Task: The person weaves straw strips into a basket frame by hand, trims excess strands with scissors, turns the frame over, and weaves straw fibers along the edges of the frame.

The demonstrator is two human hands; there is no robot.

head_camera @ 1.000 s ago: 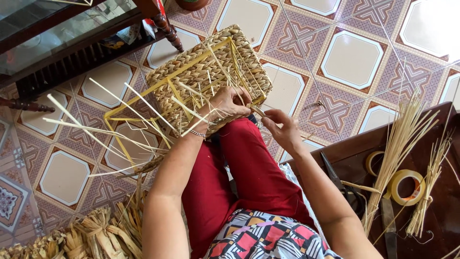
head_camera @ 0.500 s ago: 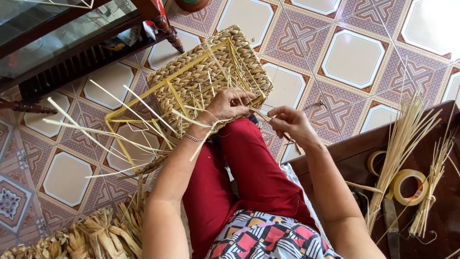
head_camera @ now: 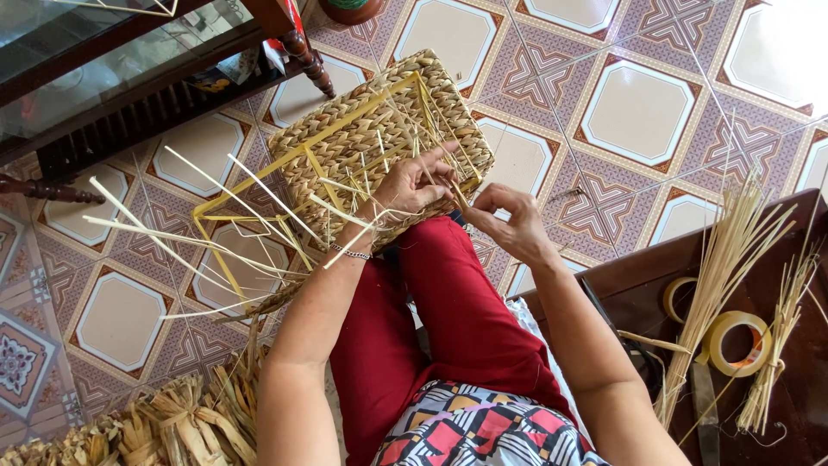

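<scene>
Seen from the head camera, the woven basket (head_camera: 379,142) rests on the red-clothed knee, its long axis slanting from lower left to upper right over the tiled floor (head_camera: 638,112). Left hand (head_camera: 414,185) lies palm down on the plaited straw, fingers curled around thin strands. Right hand (head_camera: 513,224) is just beside it, fingertips pinched together on a strand.

- Open tiled floor (head_camera: 638,112) beyond and right of the woven basket (head_camera: 362,147).
- Blocked left by splayed straw ends (head_camera: 190,233); dark wooden furniture (head_camera: 129,95) behind.
- Crowded right: tape rolls (head_camera: 733,341), straw bundles (head_camera: 716,285).
</scene>
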